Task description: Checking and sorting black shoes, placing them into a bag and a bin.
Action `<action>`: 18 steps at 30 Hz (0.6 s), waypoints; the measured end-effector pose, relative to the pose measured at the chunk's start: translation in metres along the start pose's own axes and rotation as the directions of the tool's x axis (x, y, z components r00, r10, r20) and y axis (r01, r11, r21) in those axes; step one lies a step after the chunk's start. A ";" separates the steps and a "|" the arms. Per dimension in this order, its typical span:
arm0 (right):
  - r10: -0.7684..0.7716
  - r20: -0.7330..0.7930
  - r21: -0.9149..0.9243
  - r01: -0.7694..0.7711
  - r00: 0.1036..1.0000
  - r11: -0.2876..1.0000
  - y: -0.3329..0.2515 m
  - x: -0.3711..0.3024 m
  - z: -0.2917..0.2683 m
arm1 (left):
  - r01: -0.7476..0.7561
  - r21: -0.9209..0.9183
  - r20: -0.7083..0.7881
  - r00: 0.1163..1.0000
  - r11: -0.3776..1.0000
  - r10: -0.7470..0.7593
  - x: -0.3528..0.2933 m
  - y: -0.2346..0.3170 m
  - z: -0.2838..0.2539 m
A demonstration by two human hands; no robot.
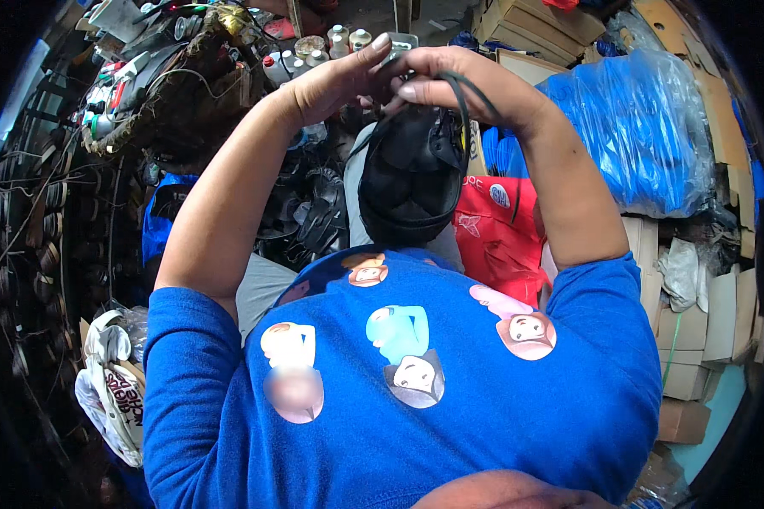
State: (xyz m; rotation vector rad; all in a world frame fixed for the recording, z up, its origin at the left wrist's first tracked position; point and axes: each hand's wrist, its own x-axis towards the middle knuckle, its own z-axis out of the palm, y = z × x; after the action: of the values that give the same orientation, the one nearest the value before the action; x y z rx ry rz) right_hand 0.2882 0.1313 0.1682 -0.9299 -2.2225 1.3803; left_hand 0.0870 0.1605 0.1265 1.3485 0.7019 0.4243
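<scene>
A black shoe [406, 191] rests between my knees, its padded opening turned up toward me. My right hand [463, 81] is closed on a black lace [471, 93] that loops over its fingers and runs down toward the shoe. Just across from it, over the far end of the shoe, my left hand [339, 85] is closed with its thumb stretched out. Its fingertips meet those of my right hand, and what they hold is hidden.
Bottles and jars [318, 55] stand beyond my left hand. Several dark shoes [310, 212] lie left of my lap. At right are a red bag [505, 233], a plastic-wrapped blue bundle [632, 127] and cardboard boxes [539, 25]. A cluttered bench [182, 93] stands at left.
</scene>
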 end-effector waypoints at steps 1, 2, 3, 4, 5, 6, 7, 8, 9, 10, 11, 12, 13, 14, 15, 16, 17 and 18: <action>-0.057 0.011 0.007 0.057 0.998 0.998 0.005 -0.003 0.000 | 0.000 0.000 0.000 1.000 1.000 0.000 0.001 -0.002 -0.003; -0.022 -0.012 -0.043 0.022 1.000 0.999 0.006 -0.004 0.001 | -0.001 0.004 0.022 1.000 1.000 0.000 0.002 -0.001 -0.005; -0.023 -0.008 -0.042 0.023 1.000 0.999 0.005 -0.006 0.004 | -0.001 0.008 0.043 0.999 1.000 0.001 0.002 0.000 -0.006; -0.087 -0.101 -0.212 0.064 0.991 0.975 0.002 -0.007 0.010 | 0.005 -0.006 0.016 1.000 1.000 -0.004 0.001 -0.001 -0.004; -0.165 -0.184 -0.379 0.085 0.969 0.921 0.000 -0.006 0.013 | 0.005 -0.005 0.015 1.000 1.000 -0.005 0.003 -0.004 -0.002; -0.425 -0.214 -0.627 0.210 0.879 0.750 0.005 -0.001 0.018 | 0.044 -0.029 -0.055 0.997 0.999 -0.046 0.005 -0.009 -0.002; -0.427 -0.214 -0.627 0.212 0.879 0.750 0.009 0.004 0.019 | 0.081 -0.056 -0.125 0.988 0.995 -0.088 0.007 -0.013 -0.002; -0.549 -0.199 -0.752 0.233 0.812 0.617 0.013 0.007 0.020 | 0.095 -0.103 -0.084 0.991 0.990 -0.104 0.009 -0.012 -0.001; -0.659 -0.160 -0.855 0.230 0.735 0.465 0.014 0.009 0.021 | 0.098 -0.102 -0.080 0.991 0.990 -0.106 0.009 -0.010 0.000; -0.692 -0.131 -0.898 0.211 0.710 0.386 0.015 0.011 0.024 | 0.086 -0.138 -0.055 0.994 0.987 -0.094 0.008 -0.008 0.000; -0.694 -0.130 -0.898 0.213 0.708 0.386 0.015 0.014 0.028 | 0.072 -0.176 -0.038 0.996 0.982 -0.080 0.007 -0.006 0.000; -0.695 -0.142 -0.880 0.232 0.704 0.414 0.017 0.015 0.033 | 0.073 -0.175 -0.039 0.996 0.982 -0.081 0.009 -0.008 -0.002; -0.696 -0.154 -0.861 0.250 0.701 0.442 0.020 0.016 0.038 | 0.006 -0.349 -0.095 0.995 0.937 -0.041 0.013 -0.014 -0.005; -0.710 -0.173 -0.843 0.270 0.683 0.465 0.024 0.018 0.045 | -0.075 -0.506 -0.164 0.986 0.859 -0.010 0.016 -0.023 -0.012; -0.710 -0.168 -0.842 0.276 0.683 0.464 0.022 0.013 0.050 | -0.161 -0.643 -0.233 0.972 0.749 0.008 0.020 -0.032 -0.019; -0.696 -0.227 -0.822 0.250 0.681 0.512 0.020 0.005 0.055 | -0.257 -0.717 -0.307 0.951 0.648 0.037 0.021 -0.045 -0.035; -0.674 -0.292 -0.796 0.218 0.678 0.565 0.022 -0.006 0.056 | -0.258 -0.790 -0.259 0.963 0.556 0.078 0.015 -0.047 -0.040; -0.626 -0.345 -0.767 0.174 0.699 0.618 0.037 -0.019 0.055 | -0.333 -0.765 -0.434 0.899 0.551 -0.060 0.009 -0.038 -0.030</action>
State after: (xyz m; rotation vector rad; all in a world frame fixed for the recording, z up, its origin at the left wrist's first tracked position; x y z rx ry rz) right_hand 0.2808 0.0930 0.1111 -0.7852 -2.2043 -0.0515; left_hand 0.0687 0.1810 0.0854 0.3744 0.6013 1.0588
